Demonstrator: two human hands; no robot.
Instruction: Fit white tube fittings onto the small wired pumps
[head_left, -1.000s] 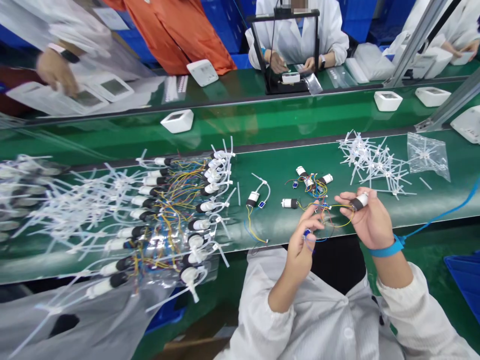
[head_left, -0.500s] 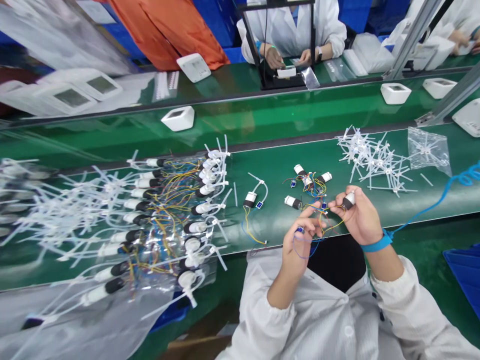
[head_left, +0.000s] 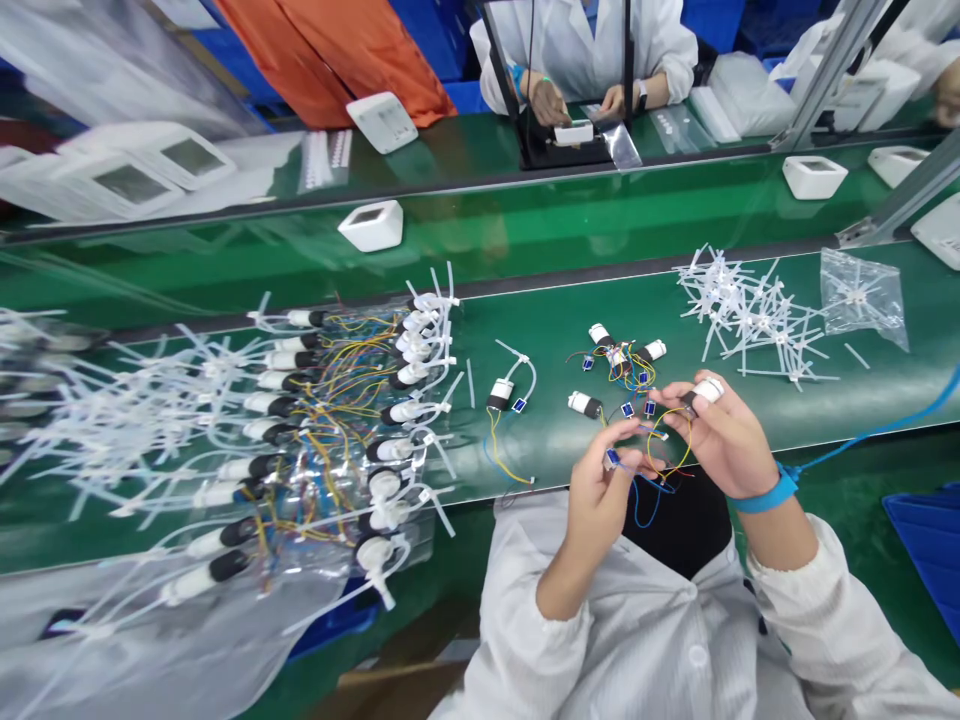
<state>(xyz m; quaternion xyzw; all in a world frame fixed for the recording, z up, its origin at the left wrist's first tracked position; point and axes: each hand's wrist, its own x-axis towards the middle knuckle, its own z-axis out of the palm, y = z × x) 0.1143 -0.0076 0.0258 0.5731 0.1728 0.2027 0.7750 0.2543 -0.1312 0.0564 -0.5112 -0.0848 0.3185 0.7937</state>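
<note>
Between thumb and fingers, my right hand (head_left: 727, 445) grips a small black-and-white motor (head_left: 705, 393), its white end pointing up and right. Yellow and other thin wires (head_left: 670, 468) loop from it towards my left hand (head_left: 604, 480). That hand pinches the wires near a small connector, and a small blue square part (head_left: 611, 458) rests against its fingers. Just beyond both hands, several similar motors (head_left: 585, 404) with tangled wires lie on the green belt (head_left: 540, 320). To the left lies another motor (head_left: 500, 393) with a clear tube attached.
Many motors with tubes (head_left: 274, 405) and wires cover the belt's left side, some on plastic bags. A pile of white branched tubes (head_left: 757, 315) and a clear bag (head_left: 862, 297) lie at right. A blue cord (head_left: 885, 440) runs from my right wristband. Across the bench a co-worker's hands (head_left: 551, 103) handle a white device.
My right hand has tipped the motor further to the right. My left hand has shifted slightly, and its fingers have closed in on the wire ends.
</note>
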